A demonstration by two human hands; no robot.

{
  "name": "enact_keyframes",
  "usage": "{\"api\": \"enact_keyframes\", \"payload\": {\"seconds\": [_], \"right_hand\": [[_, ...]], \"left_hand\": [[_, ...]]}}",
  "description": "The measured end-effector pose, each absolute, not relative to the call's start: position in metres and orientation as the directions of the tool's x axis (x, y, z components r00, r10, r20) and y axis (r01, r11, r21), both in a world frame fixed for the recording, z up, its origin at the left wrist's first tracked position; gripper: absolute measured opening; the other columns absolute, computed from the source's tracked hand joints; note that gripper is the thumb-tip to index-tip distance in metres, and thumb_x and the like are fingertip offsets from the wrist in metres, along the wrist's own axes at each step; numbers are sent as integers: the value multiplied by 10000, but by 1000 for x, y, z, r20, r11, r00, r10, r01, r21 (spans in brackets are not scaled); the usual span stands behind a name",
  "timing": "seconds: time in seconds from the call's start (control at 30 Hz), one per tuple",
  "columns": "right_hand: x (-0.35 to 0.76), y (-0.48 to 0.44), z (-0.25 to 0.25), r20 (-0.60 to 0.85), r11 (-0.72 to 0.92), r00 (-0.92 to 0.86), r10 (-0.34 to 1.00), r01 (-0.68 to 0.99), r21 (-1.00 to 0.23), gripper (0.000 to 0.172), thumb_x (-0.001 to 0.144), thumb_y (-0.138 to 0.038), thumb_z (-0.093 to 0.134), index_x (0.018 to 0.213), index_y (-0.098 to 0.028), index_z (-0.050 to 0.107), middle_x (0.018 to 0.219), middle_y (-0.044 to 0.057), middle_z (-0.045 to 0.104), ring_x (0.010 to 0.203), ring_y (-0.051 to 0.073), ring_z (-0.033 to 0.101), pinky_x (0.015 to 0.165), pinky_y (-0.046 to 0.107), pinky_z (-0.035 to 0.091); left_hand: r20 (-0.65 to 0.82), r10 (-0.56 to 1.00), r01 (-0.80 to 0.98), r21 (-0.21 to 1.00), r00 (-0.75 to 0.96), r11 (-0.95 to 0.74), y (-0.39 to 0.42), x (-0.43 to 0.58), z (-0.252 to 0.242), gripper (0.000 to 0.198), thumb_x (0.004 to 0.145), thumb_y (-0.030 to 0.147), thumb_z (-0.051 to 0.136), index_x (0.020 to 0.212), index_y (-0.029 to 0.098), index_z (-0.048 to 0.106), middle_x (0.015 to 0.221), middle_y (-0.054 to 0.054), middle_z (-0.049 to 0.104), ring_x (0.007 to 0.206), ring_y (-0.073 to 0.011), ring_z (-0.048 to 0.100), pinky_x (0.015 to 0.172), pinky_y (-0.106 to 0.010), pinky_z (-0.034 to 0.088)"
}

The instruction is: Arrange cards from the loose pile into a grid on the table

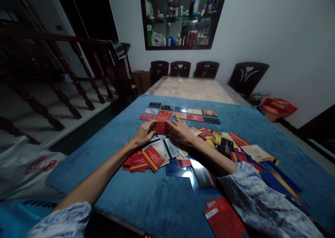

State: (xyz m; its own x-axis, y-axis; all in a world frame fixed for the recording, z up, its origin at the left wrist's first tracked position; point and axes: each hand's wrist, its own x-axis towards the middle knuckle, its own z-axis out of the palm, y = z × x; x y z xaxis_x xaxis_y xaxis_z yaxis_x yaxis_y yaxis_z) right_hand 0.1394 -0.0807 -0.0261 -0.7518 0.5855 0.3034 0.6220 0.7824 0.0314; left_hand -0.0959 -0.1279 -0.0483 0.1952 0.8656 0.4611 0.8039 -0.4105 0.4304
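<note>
Between my two hands is a red card (160, 127), held by its left and right edges just in front of the laid-out cards. My left hand (143, 134) pinches its left side with thumb and fingers. On its right side, my right hand (180, 131) has its fingers curled against the edge. Beyond them lie rows of cards, among them a red card (195, 118) and a dark card (211, 120) on the right. Under and near my wrists spreads a loose heap of cards, with a red and gold card (154, 157) and a silver card (171, 148) on top.
A blue cloth (112, 175) covers the near part of the table. More cards, including a black card (225, 146), are piled to the right, and a red card (225, 218) lies near the front edge. Chairs (207, 69) stand at the far end; a plastic bag (28, 168) sits at left.
</note>
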Motion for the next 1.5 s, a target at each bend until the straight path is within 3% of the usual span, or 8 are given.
{"api": "enact_keyframes", "payload": {"seconds": [0.3, 0.5, 0.67, 0.8, 0.97, 1.5], "right_hand": [[137, -76, -16, 252, 750, -733, 632, 661, 41, 544, 926, -380, 583, 1418, -161, 502, 1220, 174, 620, 1159, 310, 471, 873, 390, 399], [132, -66, -11, 222, 737, -721, 656, 676, 17, 554, 919, -441, 596, 1404, -187, 512, 1264, 174, 576, 1177, 315, 471, 893, 410, 431], [127, -58, -7, 199, 720, -709, 677, 694, 21, 509, 908, -494, 614, 1326, -205, 571, 1268, 169, 553, 1202, 319, 457, 916, 421, 435], [120, -53, -4, 155, 719, -710, 687, 695, 0, 390, 916, -468, 613, 1193, -194, 632, 1293, 158, 559, 1212, 314, 462, 941, 425, 435], [109, -40, -2, 128, 676, -667, 734, 736, -36, 312, 920, -412, 622, 1121, -176, 654, 1292, 157, 578, 1181, 307, 496, 932, 405, 448], [102, -8, -16, 98, 633, -626, 774, 770, -79, 334, 898, -386, 656, 1126, -145, 691, 1239, 156, 652, 1116, 284, 582, 898, 336, 452]], "left_hand": [[414, 873, 798, 418, 258, -434, -124, -94, -41, 618, 763, 164, 645, 1370, 164, 530, 1362, -125, 622, 1230, -271, 597, 1081, -446, 479], [332, 900, 820, 404, 282, -406, -104, -104, -32, 612, 751, 179, 665, 1353, 174, 554, 1314, -116, 645, 1205, -287, 598, 1074, -462, 468], [259, 919, 881, 297, 297, -369, -85, -107, -21, 598, 719, 176, 699, 1310, 177, 605, 1255, -116, 621, 1192, -306, 560, 1065, -465, 442], [168, 946, 931, 194, 279, -309, -74, -106, -13, 608, 707, 175, 711, 1307, 207, 615, 1314, -123, 577, 1236, -351, 481, 1020, -509, 420], [124, 955, 947, 150, 268, -285, -58, -107, -8, 549, 703, 169, 683, 1247, 234, 643, 1313, -109, 584, 1238, -362, 432, 983, -504, 377], [-13, 964, 960, 95, 266, -263, -19, -108, -8, 446, 681, 232, 673, 1125, 261, 697, 1176, -97, 664, 1207, -380, 439, 948, -516, 382]]}}
